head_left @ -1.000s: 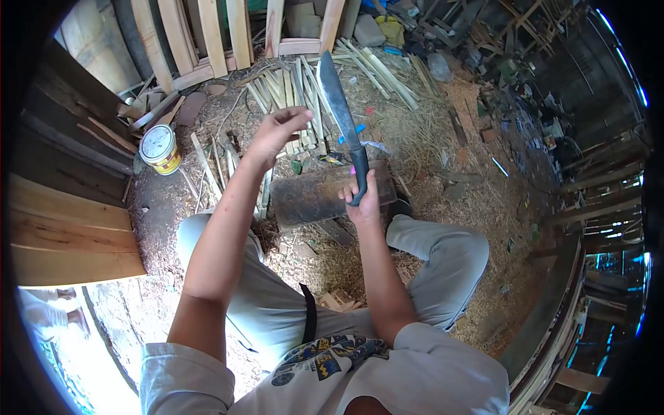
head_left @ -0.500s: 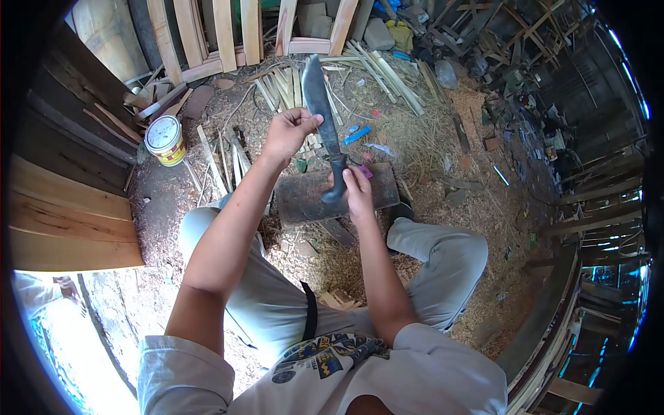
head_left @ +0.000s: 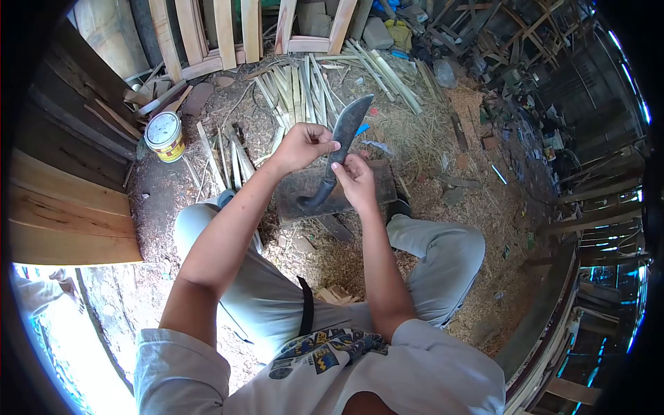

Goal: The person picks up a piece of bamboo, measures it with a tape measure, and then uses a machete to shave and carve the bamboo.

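A machete (head_left: 353,119) with a dark blade and a black curved handle is held up before me, tip pointing away and to the right. The fingers of my left hand (head_left: 304,146) pinch the blade around its middle. Lower down, my right hand (head_left: 357,182) has its thumb and fingers at the base of the blade, just above the handle. No hand is on the handle, which hangs over a worn wooden block (head_left: 290,185) on the ground between my feet.
Pale split strips (head_left: 297,90) lie on the ground ahead. To the left stands a white and yellow bucket (head_left: 164,137) beside wooden boards (head_left: 72,214). Upright timber pieces (head_left: 250,31) line the back. Clutter and scrap wood fill the right side.
The machete has come lower and closer, its tip swinging right and its handle left. My right hand has shifted from the handle to the blade's base. My left hand still pinches the blade.
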Demonstrator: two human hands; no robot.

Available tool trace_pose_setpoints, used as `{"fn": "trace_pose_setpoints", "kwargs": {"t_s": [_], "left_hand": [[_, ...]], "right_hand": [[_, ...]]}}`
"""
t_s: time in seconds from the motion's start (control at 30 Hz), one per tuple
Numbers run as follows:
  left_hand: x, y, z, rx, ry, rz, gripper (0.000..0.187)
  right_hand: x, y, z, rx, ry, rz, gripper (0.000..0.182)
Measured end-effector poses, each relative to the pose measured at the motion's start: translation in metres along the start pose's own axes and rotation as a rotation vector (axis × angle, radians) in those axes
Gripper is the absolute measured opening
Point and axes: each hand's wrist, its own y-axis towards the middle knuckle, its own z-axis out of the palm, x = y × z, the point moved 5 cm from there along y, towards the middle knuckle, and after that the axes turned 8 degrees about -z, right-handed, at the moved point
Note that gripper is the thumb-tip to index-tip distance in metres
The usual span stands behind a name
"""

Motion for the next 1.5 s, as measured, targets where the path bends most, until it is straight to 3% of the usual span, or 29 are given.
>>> {"fn": "trace_pose_setpoints", "kwargs": {"t_s": [0.23, 0.37, 0.43, 0.7, 0.87, 1.0, 1.1, 1.5], "left_hand": [[-0.005, 0.008, 0.007, 0.179, -0.077, -0.002, 0.016], [-0.026, 0.004, -0.001, 0.161, -0.188, -0.001, 0.019], [-0.028, 0.011, -0.009, 0.165, -0.194, 0.046, 0.031], [-0.023, 0.016, -0.021, 0.114, -0.220, 0.058, 0.023], [-0.016, 0.017, -0.022, -0.005, -0.065, 0.071, 0.016], [-0.027, 0.006, -0.008, 0.003, 0.023, 0.171, 0.014], [-0.032, -0.004, 0.006, 0.075, 0.102, 0.221, 0.018], [-0.022, -0.004, 0.004, 0.122, 0.189, 0.232, 0.017]], "right_hand": [[0.008, -0.005, -0.006, -0.016, -0.082, -0.001, 0.014], [0.008, -0.010, -0.008, -0.013, -0.113, 0.024, 0.014], [0.005, -0.010, -0.008, 0.044, -0.182, 0.026, 0.013], [-0.005, -0.017, 0.000, 0.101, -0.155, 0.077, 0.013], [-0.018, -0.017, -0.001, 0.116, -0.188, 0.104, 0.013], [-0.031, -0.012, -0.009, 0.065, -0.134, 0.119, 0.012], [-0.006, -0.009, -0.002, 0.058, -0.071, 0.053, 0.009], [0.002, -0.010, 0.009, -0.012, -0.111, -0.065, 0.011]]}}
